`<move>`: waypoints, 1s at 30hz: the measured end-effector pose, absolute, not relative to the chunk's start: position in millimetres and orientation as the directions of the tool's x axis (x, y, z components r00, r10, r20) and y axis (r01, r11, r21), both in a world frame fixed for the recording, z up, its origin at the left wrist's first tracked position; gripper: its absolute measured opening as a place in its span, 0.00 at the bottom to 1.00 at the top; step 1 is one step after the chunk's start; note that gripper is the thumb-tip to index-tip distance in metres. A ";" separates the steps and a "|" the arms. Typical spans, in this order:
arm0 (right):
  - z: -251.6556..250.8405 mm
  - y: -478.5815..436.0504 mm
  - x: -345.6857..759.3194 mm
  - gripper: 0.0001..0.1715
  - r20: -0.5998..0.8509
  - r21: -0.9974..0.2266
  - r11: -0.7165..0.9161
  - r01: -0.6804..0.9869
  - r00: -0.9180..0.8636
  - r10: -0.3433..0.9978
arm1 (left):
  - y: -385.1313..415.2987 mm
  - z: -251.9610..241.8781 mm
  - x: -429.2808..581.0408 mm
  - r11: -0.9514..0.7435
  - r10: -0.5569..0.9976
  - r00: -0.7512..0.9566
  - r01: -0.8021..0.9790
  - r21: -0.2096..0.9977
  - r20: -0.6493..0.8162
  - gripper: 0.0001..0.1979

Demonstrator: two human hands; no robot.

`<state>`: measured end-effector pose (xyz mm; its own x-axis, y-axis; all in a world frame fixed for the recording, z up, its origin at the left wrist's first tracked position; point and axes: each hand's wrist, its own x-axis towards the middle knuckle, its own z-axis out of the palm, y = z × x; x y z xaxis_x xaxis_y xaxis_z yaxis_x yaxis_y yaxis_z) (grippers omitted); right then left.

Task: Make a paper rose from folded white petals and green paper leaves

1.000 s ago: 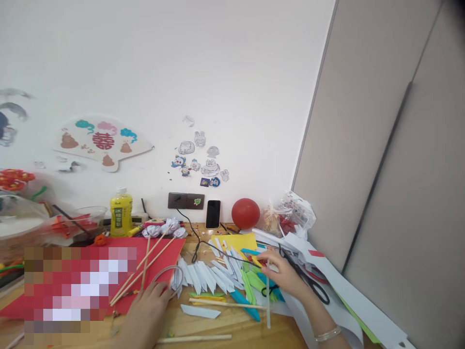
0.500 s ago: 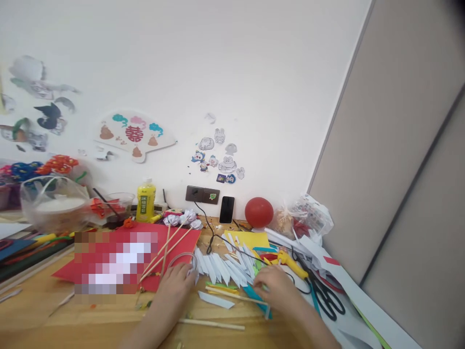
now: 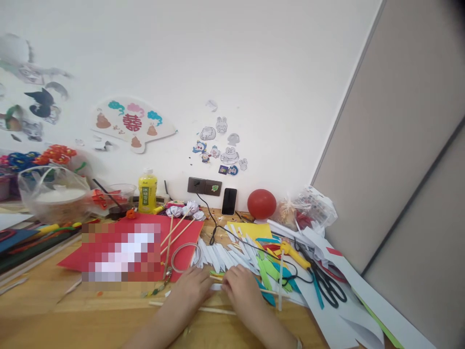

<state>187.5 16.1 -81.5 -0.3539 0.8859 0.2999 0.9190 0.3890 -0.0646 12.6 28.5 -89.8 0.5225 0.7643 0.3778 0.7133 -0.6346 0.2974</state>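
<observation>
My left hand (image 3: 192, 287) and my right hand (image 3: 240, 287) are close together over the near part of the wooden table. Their fingers are closed on the two ends of a short white paper strip (image 3: 217, 287). A thin wooden stick (image 3: 274, 292) juts out to the right from behind my right hand. Another wooden stick (image 3: 218, 310) lies on the table under my wrists. Just beyond the hands is a spread of folded white paper pieces (image 3: 214, 257). The round bangle-like ring (image 3: 186, 257) rests beyond my left hand. My fingertips are partly hidden.
On the right are a yellow glue gun (image 3: 296, 254), a clear stick (image 3: 281, 281), black-handled scissors (image 3: 327, 286) and white paper sheets (image 3: 319, 317). Red paper (image 3: 119, 225) with wooden sticks covers the left. A bottle (image 3: 147, 191), phone (image 3: 229, 201) and red balloon (image 3: 261, 204) stand by the wall.
My hands have come together from either side. The white paper strip that lay on the table between them is now held in both. My left hand has moved off the ring.
</observation>
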 end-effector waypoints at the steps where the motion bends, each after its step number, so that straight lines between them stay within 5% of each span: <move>1: -80.4 17.1 189.0 0.05 0.322 -0.079 0.373 0.924 -0.331 0.887 | 28.3 -88.6 11.7 -0.611 0.784 0.491 0.718 0.333 0.380 0.09; 7: -79.7 34.2 193.1 0.09 0.357 -0.077 0.265 0.961 -0.221 0.908 | 26.9 -83.0 14.0 -0.457 0.882 0.263 0.683 0.569 0.392 0.14; 14: -80.4 55.1 180.0 0.07 0.307 -0.007 0.190 0.982 -0.179 0.935 | 32.1 -91.3 16.6 -0.403 0.898 0.126 0.616 0.677 0.421 0.12; 21: -77.1 45.1 194.3 0.08 0.473 -0.141 0.082 0.987 -0.005 0.881 | 31.7 -94.8 9.4 -0.312 0.938 0.045 0.544 0.779 0.344 0.13; 26: -75.2 29.6 201.4 0.13 0.666 -0.250 0.304 0.919 -0.064 0.743 | 36.8 -98.0 9.8 -0.236 0.962 -0.029 0.403 0.884 0.270 0.15; 30: -76.1 16.6 187.2 0.15 0.793 -0.183 0.522 0.833 -0.188 0.579 | 35.6 -99.6 17.9 -0.156 0.987 -0.006 0.211 0.965 0.161 0.16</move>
